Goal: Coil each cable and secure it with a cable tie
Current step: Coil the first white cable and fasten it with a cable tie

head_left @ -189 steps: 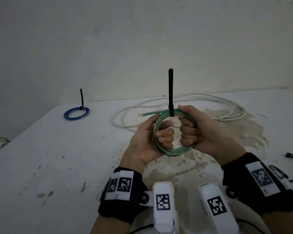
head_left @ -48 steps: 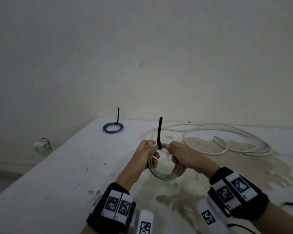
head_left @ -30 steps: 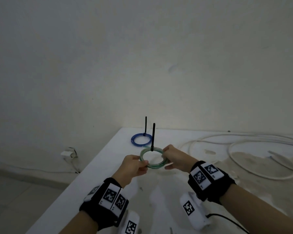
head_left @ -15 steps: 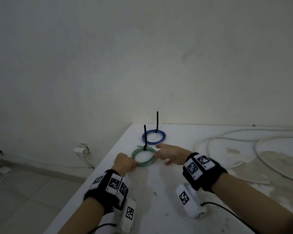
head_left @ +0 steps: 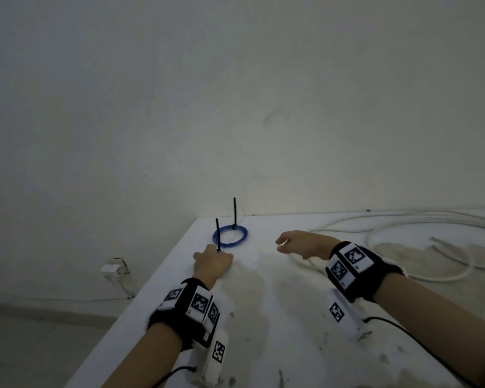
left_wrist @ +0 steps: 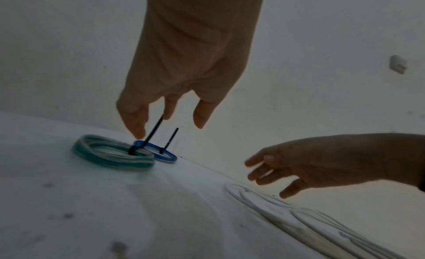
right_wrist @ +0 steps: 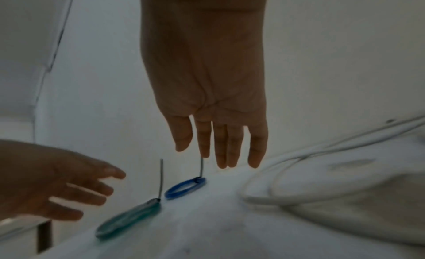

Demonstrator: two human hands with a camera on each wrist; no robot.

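Green coil (left_wrist: 112, 154): it was up between both hands a second ago; now it lies flat on the desk (head_left: 277, 317), near the far left corner, let go.
Its tie (left_wrist: 147, 135): black, cinched round the loops, tail standing up and leaning a little.
Blue coil (head_left: 230, 236): already tied, lying right behind the green one; from the left wrist view the two rings look to be touching or nearly so, I can't say which.
Left hand (head_left: 212, 263): hovers just over the green coil, fingers (left_wrist: 135, 121) loose and spread, gripping nothing; one fingertip sits close beside the tie's tail.
Right hand (head_left: 300, 243): has come off the coil and hangs in the air toward the white cable, fingers straight and relaxed, empty.
White cable (head_left: 420, 247): still sprawled in wide loose loops over the right half of the desk, no tie on it.
What it means: two cables look finished and parked together. To my eye the white one is what is left, and the right hand is already pointed that way.
Watch for: the white cable looks long and stiff, so it may spring open while being wound; I see no spare tie in view.
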